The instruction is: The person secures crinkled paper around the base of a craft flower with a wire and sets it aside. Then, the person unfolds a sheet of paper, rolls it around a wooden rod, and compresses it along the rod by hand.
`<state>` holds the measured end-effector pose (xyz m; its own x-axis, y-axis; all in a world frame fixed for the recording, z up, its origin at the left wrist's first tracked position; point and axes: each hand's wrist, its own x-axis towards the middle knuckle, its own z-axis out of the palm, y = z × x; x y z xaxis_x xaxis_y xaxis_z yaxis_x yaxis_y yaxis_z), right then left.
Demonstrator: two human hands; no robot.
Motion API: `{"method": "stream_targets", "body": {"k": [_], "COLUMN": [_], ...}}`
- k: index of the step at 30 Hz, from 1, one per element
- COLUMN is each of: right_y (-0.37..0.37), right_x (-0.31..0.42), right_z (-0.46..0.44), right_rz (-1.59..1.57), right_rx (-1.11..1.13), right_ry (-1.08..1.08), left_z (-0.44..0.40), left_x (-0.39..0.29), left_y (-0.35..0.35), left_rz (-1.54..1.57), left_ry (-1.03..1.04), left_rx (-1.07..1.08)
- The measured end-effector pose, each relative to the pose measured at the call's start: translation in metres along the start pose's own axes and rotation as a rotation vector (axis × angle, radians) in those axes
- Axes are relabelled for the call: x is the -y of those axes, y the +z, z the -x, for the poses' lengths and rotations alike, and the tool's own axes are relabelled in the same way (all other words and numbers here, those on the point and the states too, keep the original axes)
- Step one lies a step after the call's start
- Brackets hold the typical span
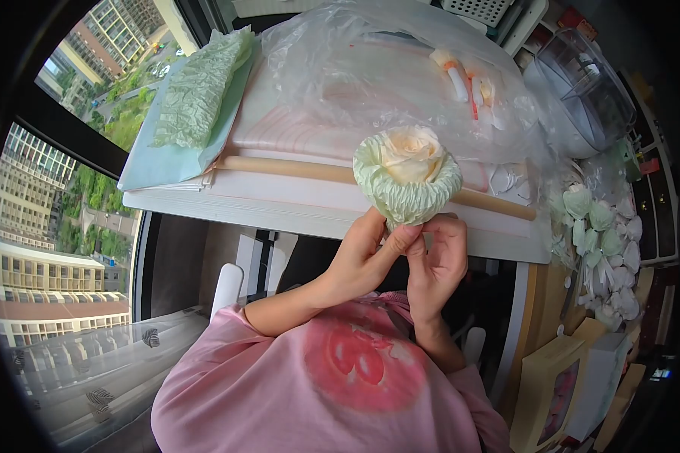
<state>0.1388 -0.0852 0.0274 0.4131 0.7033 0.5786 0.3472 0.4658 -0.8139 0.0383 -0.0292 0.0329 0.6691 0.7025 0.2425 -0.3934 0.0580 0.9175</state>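
Note:
A crepe paper rose (408, 172) is held up over the table's front edge, its cream inner petals circled by crinkled pale green outer ones. Below the bloom, my left hand (370, 257) pinches the flower's base between thumb and fingers. My right hand (438, 260) is closed at the same base from the other side, its fingertips meeting the left thumb. The stem end under the bloom is hidden by my fingers.
Pale green crepe paper (204, 94) lies on light blue sheets (147, 162) at the table's left. Clear plastic (317, 45) covers the back. A wooden rod (279, 167) lies behind the rose. Several paper flowers (601, 219) hang at right, near a clear container (582, 90).

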Motion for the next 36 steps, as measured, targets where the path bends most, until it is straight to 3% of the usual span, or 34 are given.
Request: {"method": "stream_targets", "body": {"k": [3, 5, 6, 8, 9, 11, 13, 18, 21, 24, 26, 29, 31, 33, 34, 36], "right_y": [-0.005, -0.007, -0.013, -0.019, -0.023, -0.035, -0.040, -0.045, -0.049, -0.052, -0.053, -0.067, -0.094, -0.109, -0.114, -0.121], "right_x": [0.007, 0.008, 0.006, 0.004, 0.003, -0.001, 0.007, 0.004, 0.004, 0.007, 0.005, 0.018, 0.015, 0.016, 0.015, 0.015], "right_z": [-0.002, -0.007, -0.009, -0.016, -0.018, -0.014, -0.019, -0.011, -0.006, -0.004, -0.002, -0.017, -0.017, -0.021, -0.023, -0.025], "right_rz": [-0.115, -0.266, -0.245, -0.132, -0.021, 0.044, -0.249, -0.354, -0.256, -0.172, -0.069, -0.230, -0.076, -0.042, -0.031, -0.016], "right_rx": [0.011, -0.038, 0.011, 0.076, 0.143, 0.217, 0.348, 0.235, 0.160, 0.119, -0.043, -0.290, -0.320, -0.376, -0.410, -0.446], "right_ry": [0.119, 0.262, 0.200, 0.161, 0.123, 0.213, 0.448, 0.532, 0.422, 0.372, 0.230, 0.231, 0.216, 0.162, 0.136, 0.107], "left_z": [-0.001, -0.002, -0.002, -0.001, -0.002, -0.003, -0.005, -0.009, -0.011, -0.017, -0.022, -0.046, -0.067, -0.091, -0.105, -0.120], "left_x": [0.000, -0.005, -0.004, -0.003, -0.006, -0.015, -0.019, -0.019, -0.010, -0.006, -0.009, -0.011, -0.010, -0.003, 0.005, 0.014], "left_y": [0.002, 0.006, 0.002, -0.010, -0.013, -0.017, -0.021, -0.015, -0.006, 0.004, 0.009, -0.009, -0.004, 0.010, 0.020, 0.045], "left_rz": [-0.126, 0.017, 0.017, -0.237, -0.237, -0.212, -0.194, -0.075, 0.039, -0.003, -0.101, -0.281, -0.371, -0.907, -0.997, -1.166], "left_ry": [0.063, 0.006, 0.007, 0.016, 0.016, -0.086, -0.132, -0.219, -0.306, -0.191, -0.069, 0.045, 0.080, 0.350, 0.511, 0.549], "left_rx": [0.015, -0.087, -0.083, -0.011, -0.009, 0.223, 0.283, 0.361, 0.355, 0.362, 0.360, 0.485, 0.395, 0.259, 0.271, 0.342]}}
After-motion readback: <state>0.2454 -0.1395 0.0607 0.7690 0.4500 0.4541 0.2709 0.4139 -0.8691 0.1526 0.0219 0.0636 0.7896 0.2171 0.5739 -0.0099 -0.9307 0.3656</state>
